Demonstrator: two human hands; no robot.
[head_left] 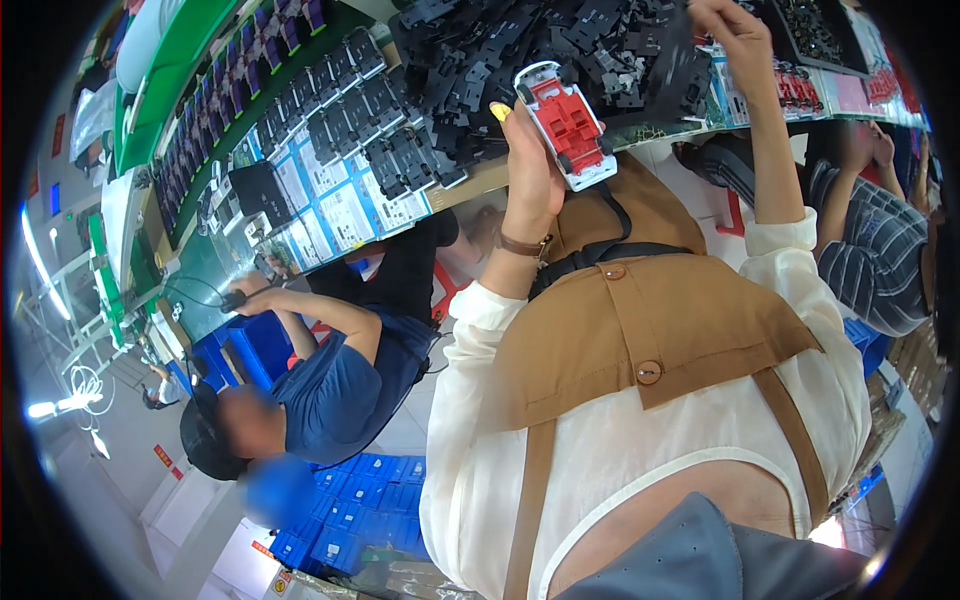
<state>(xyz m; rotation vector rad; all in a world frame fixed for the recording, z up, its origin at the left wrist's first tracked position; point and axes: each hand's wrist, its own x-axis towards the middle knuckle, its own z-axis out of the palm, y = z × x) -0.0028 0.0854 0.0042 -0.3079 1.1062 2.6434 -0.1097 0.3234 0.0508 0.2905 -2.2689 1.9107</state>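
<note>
A white toy car (566, 122) lies upside down in my left hand (532, 168), its red underside and black wheels facing up. My left thumb, with a yellow nail, shows at the car's left side, and the fingers are partly hidden beneath it. Up and to the right, beside a heap of black plastic parts (520, 60), my right hand (738, 38) is raised with its fingers bent together. Whatever those fingertips hold, if anything, is too small or cut off to make out.
Rows of black car bases (350, 120) stand on the bench at left, near purple-and-black parts (230, 95). A black tray of small parts (815, 30) and red cars (797, 88) are at right. One co-worker (340, 370) sits left, another (875, 230) right. Blue boxes (365, 500) are stacked behind.
</note>
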